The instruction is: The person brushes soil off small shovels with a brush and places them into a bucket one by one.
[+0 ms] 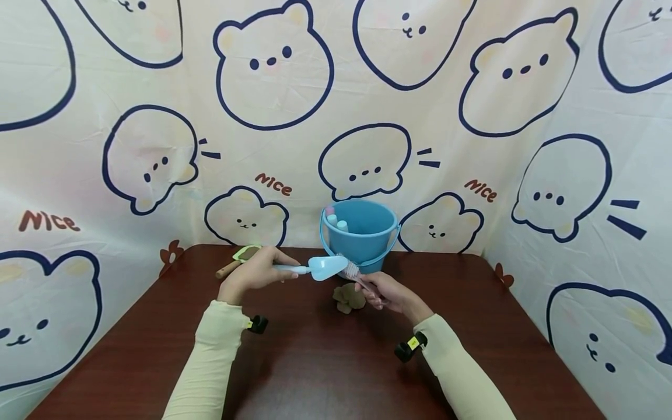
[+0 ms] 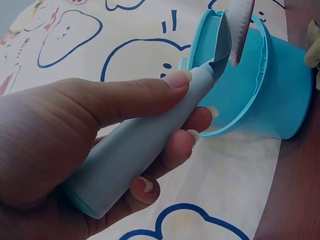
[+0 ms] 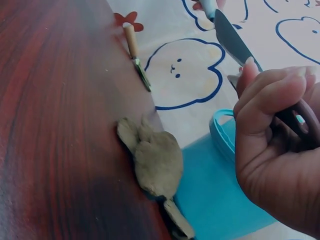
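My left hand (image 1: 259,269) grips the light blue handle of a small trowel (image 1: 328,267), its blade pointing right. In the left wrist view the thumb lies along the trowel handle (image 2: 135,155) and the fingers curl under it. My right hand (image 1: 388,291) holds a brush by its pinkish handle (image 1: 371,287). The brush's bristly head (image 1: 350,269) is at the trowel blade's tip; whether they touch, I cannot tell. Both tools are in front of a blue bucket (image 1: 362,248). Below them a greyish-brown clay-like lump (image 3: 159,162) with flat lobes lies on the table.
Several pink and pale blue handle ends (image 1: 342,226) stick up inside the bucket, whose handle hangs down in front. A green-edged trowel with a wooden handle (image 1: 228,268) lies at the table's back left. A printed cloth (image 1: 367,105) surrounds the dark wooden table (image 1: 315,361).
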Available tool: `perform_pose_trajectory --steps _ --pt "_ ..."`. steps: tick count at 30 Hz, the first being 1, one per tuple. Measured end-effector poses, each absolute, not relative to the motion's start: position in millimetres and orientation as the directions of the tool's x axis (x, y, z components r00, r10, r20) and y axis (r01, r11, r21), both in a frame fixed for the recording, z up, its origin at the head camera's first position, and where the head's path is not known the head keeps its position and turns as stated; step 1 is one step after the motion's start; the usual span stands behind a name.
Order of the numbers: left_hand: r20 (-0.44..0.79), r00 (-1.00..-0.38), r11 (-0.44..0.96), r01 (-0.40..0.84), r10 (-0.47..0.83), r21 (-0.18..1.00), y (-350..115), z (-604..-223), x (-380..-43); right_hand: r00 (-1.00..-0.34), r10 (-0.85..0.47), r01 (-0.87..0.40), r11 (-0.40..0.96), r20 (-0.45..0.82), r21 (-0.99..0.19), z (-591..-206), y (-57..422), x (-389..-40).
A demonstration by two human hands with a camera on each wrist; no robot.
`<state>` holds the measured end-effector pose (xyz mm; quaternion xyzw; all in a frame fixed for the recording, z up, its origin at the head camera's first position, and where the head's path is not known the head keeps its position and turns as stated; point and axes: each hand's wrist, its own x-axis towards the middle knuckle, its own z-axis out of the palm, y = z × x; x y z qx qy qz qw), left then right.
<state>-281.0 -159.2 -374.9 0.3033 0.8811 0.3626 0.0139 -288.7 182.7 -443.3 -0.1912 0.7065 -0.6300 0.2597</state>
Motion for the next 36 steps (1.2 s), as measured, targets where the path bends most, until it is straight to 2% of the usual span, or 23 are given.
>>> perform_pose_trajectory --steps 17,29,33,36 --pt "0.217 -0.846 0.587 0.502 0.487 0.635 -170 -369 -275 -0.770 -0.631 0.027 0.107 -0.089 -0.994 -425 211 -291" --pt "0.227 -0.808 0.556 0.549 0.543 0.625 -166 -370 -278 -0.759 -0.651 -0.105 0.125 -0.002 -0.987 -401 261 -289" --pt "0.215 -0.811 0.558 0.541 0.544 0.629 -163 -371 -279 -0.757 -0.654 -0.147 0.185 -0.010 -0.972 -392 280 -285" --pt "0.204 -0.816 0.562 0.532 0.541 0.633 -161 -372 -279 -0.783 -0.620 -0.169 0.269 -0.036 -0.948 -387 292 -281"
